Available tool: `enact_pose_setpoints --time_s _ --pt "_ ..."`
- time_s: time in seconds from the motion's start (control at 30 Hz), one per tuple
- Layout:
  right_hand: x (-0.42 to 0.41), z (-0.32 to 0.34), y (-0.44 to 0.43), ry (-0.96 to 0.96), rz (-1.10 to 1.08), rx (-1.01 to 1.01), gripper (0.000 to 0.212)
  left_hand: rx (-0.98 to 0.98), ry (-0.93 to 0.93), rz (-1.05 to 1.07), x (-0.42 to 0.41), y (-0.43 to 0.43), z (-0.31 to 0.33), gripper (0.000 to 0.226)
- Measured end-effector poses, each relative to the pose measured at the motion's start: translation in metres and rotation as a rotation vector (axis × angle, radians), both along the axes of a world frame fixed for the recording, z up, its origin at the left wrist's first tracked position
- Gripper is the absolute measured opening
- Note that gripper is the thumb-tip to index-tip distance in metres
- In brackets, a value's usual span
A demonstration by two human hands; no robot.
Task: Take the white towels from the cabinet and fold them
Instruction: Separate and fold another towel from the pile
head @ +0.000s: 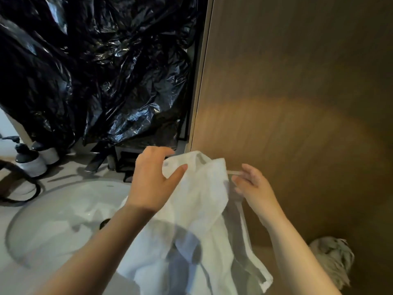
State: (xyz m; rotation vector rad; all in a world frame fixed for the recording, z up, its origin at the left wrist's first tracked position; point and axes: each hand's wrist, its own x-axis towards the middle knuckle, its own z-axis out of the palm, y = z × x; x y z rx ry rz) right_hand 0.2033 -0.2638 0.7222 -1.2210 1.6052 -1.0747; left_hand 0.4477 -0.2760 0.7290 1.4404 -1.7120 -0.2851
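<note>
Head view
- Left hand (153,179): raised over the right rim of the sink, thumb and curled fingers pinching the bunched top of the white towel (202,199).
- Right hand (253,184): motion-blurred, just beside the wooden panel (297,81); its fingertips pinch a thin hem strip at the towel's upper right edge.
- White towel: held up between both hands, apart from the cabinet side. It hangs crumpled, and its lower folds drape over the right part of the sink and the counter's right end.
- Sink (53,220): round white basin set in the pale counter (12,279), with a dark drain showing beside the left forearm.
- Tap (96,161): dark, at the counter's back edge behind the basin.
- Pump bottles (32,160): two white ones with dark pumps near the back left corner of the counter; any label is too small and blurred to read.
- Black cord (32,188): looped on the counter left of the basin.
- Black plastic sheet (95,71): glossy and creased, covering the wall above the counter.
- Grey-white cloth (333,258): crumpled, low at the right by the wooden panel.
</note>
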Motion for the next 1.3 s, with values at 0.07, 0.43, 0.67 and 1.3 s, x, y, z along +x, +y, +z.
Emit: enact_pose_setpoints --time_s 0.07,0.43,0.67,1.3 --pt "0.001 -0.006 0.010 0.042 -0.008 0.009 0.057 0.036 0.017 -0.062 0.000 0.016 -0.010 0.047" --pt "0.030 -0.030 0.055 0.328 0.363 -0.119 0.046 0.462 -0.089 -0.107 0.018 0.055 -0.072 0.062" --pt "0.048 -0.046 0.056 0.644 0.618 -0.080 0.057 0.516 -0.107 -0.178 0.019 0.056 -0.081 0.060" --pt "-0.008 -0.003 0.038 0.156 -0.066 -0.289 0.025 0.370 0.136 -0.082 0.014 0.044 -0.055 0.030"
